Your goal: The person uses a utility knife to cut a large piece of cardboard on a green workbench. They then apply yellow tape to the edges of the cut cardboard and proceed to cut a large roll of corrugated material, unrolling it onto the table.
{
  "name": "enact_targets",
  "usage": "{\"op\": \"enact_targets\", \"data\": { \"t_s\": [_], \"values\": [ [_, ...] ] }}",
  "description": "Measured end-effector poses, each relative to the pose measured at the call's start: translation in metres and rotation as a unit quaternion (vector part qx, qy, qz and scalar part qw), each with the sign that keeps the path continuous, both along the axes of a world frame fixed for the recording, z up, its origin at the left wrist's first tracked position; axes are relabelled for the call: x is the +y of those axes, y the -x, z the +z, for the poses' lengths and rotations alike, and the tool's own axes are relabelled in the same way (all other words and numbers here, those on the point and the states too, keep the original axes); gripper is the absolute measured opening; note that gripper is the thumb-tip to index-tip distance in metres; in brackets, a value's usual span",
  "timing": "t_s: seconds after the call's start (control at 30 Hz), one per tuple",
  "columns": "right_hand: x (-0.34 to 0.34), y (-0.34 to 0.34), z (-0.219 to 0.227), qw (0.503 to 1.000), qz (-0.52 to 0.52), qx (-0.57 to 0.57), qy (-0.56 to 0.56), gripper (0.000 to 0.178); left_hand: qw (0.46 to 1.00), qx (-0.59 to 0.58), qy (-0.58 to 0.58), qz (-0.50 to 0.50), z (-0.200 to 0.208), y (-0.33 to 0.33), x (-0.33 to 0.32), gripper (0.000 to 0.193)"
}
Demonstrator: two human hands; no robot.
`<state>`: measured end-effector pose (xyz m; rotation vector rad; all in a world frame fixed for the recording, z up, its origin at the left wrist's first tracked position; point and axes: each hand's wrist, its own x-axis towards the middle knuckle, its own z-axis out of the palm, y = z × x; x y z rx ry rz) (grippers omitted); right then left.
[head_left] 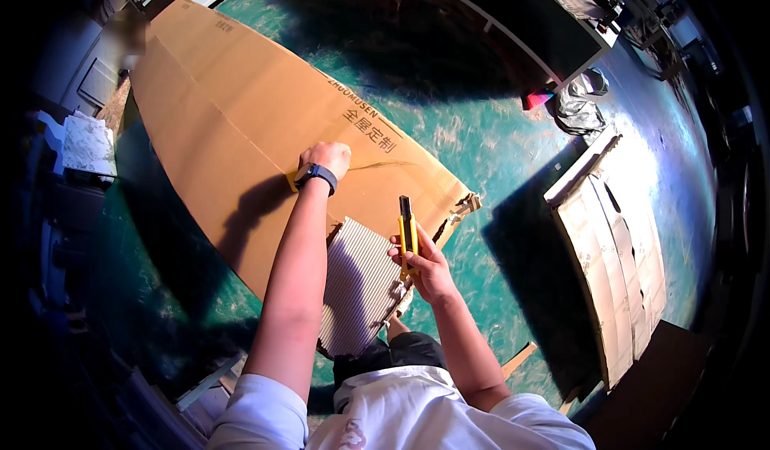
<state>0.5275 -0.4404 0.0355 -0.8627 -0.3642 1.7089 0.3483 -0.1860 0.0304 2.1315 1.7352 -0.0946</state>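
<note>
A long brown cardboard sheet (pixel 216 121) with dark printing stretches from the far left toward me. On it rests my left hand (pixel 327 160), closed like a fist, with a dark watch on the wrist; a small yellow edge (pixel 292 180) shows beside the watch, and what the fingers hold, if anything, is hidden. My right hand (pixel 429 269) grips a yellow and black utility knife (pixel 407 233), its black end pointing away from me, above the sheet's near right edge. Between my forearms, a flap of ribbed corrugated cardboard (pixel 361 285) shows at the near end, with ragged edges (pixel 459 209).
Folded cardboard (pixel 613 265) lies on the green floor (pixel 513 281) to the right, in bright light. Beyond it sits a dark plastic bag (pixel 579 109). A dark-topped table (pixel 513 17) stands at the far right. Cardboard scrap (pixel 520 359) lies near my right elbow.
</note>
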Motion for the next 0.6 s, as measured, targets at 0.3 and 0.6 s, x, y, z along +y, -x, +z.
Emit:
{"op": "enact_targets", "data": {
  "t_s": [0.3, 0.6],
  "values": [
    [0.009, 0.017, -0.055, 0.966, -0.125, -0.204, 0.094, 0.032, 0.999, -0.02, 0.006, -0.026, 0.009, -0.002, 0.002, 0.028],
    [0.14, 0.031, -0.096, 0.838, -0.123, -0.523, 0.1, 0.035, 1.0, -0.018, -0.008, -0.01, 0.002, 0.006, -0.007, 0.028]
  ]
}}
